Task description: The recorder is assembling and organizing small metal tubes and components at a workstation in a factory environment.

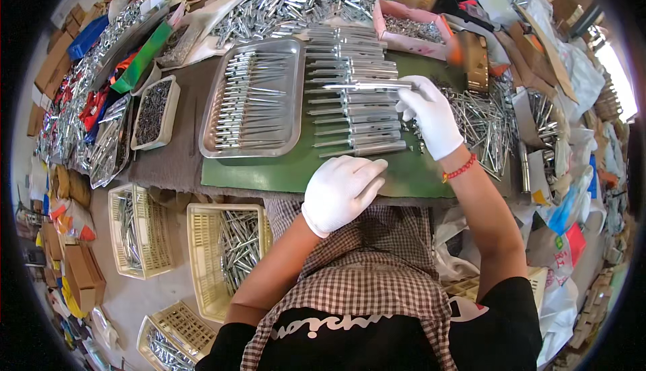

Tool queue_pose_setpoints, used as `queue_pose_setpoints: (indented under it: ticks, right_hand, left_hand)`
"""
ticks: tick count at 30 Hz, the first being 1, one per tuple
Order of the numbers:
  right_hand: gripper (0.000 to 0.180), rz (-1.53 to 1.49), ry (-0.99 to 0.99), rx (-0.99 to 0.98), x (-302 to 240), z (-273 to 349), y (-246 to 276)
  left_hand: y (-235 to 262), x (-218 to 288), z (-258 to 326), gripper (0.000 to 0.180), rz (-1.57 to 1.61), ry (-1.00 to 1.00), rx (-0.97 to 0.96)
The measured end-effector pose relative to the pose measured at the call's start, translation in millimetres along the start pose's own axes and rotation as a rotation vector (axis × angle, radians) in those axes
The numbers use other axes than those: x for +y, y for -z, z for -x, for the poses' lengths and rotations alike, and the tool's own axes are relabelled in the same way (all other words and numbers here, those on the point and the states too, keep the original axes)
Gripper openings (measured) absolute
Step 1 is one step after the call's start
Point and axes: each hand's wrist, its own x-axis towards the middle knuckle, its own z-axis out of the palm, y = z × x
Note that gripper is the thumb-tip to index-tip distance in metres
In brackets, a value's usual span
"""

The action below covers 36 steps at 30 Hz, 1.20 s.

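Right hand (431,112): you pinch the metal rod (363,87) at its right end.
Rod: above the row of rods (367,129) on the green mat (269,174); likely stiff, fairly light, slippery; best held by the thick barrel.
Left hand (342,192): fingers loosely curved, near mat's edge; palm hidden, can't tell whether it's empty.
Hidden: rod's end, behind your fingers.

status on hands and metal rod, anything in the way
Right hand gripping metal rod above row of rods. Left hand over near edge of green mat. Nothing visibly in the way.
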Motion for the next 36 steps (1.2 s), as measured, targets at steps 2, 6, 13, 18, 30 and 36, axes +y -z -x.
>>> queue_pose_setpoints:
  ticks: [2, 6, 13, 18, 30, 36]
  right_hand:
    - [0.026, 0.190, 0.075, -0.001, -0.3, -0.8, -2.0]
    - [0.028, 0.725, 0.321, 0.089, -2.1, -4.0, -4.4]
    - [0.028, 0.894, 0.541, 0.227, -10.6, -42.1, 3.9]
    - [0.034, 0.898, 0.415, 0.152, 11.9, -78.0, 10.9]
    - [0.058, 0.545, 0.263, 0.114, 39.2, -83.8, -8.1]
    - [0.060, 0.475, 0.254, 0.122, 49.5, -92.9, -9.1]
  left_hand:
    - [0.7, 0.7, -0.6, 0.023, -0.008, 0.006, 0.010]
    - [0.3, 0.4, -0.5, 0.024, -0.012, 0.003, 0.010]
    - [28.5, -14.0, -42.0, 0.021, -0.333, 0.095, 0.093]
    - [54.9, -85.9, -118.2, 0.019, -0.686, -0.011, 0.005]
    - [48.5, -143.1, -165.5, 0.018, -0.636, -0.037, -0.478]
    - [41.9, -141.3, -168.8, 0.019, -0.581, -0.061, -0.423]
